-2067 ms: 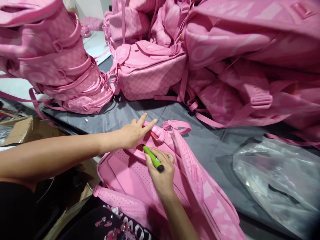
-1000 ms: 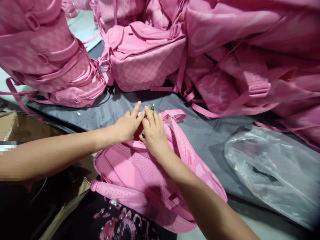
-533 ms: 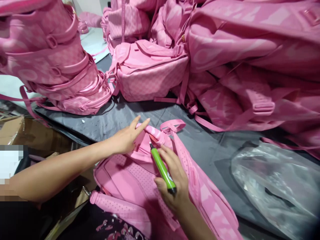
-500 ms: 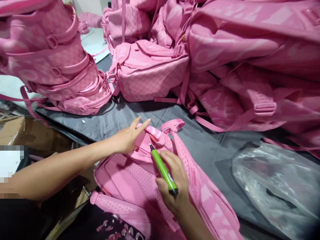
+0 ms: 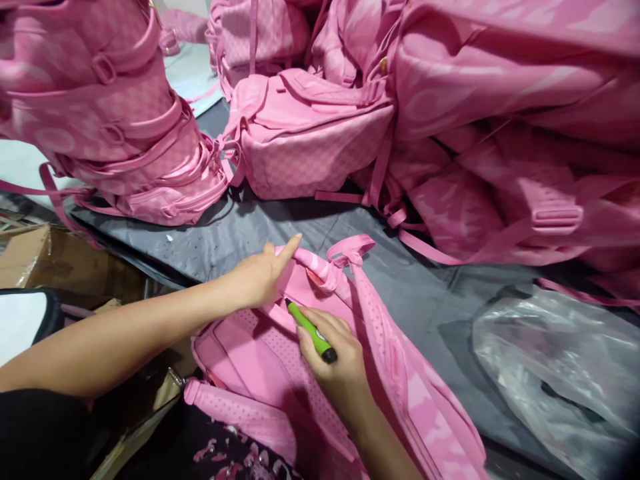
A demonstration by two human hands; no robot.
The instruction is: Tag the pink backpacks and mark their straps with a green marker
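Note:
A pink backpack (image 5: 280,373) lies at the table's near edge, its padded, perforated back and straps facing up. My left hand (image 5: 263,277) is at its upper edge, closed on the fabric with one finger stretched out along the rim; its other fingers are partly hidden. In my right hand (image 5: 335,353) is a green marker (image 5: 310,328), uncapped at the tip, with a black rear end. The dark tip points up and left at the pink panel below the handle, close to my left hand; whether it touches I cannot tell.
A tall stack of pink bags (image 5: 105,113) stands at the left. One pink checkered bag (image 5: 315,153) and a large pile of backpacks (image 5: 500,120) fill the back and right. Clear plastic (image 5: 560,360) lies right on the grey table cover (image 5: 415,307). Cardboard boxes (image 5: 75,267) are lower left.
My right hand has moved the marker left and slightly down, toward my left hand. One left finger that was raised is now more folded. The view has shifted slightly.

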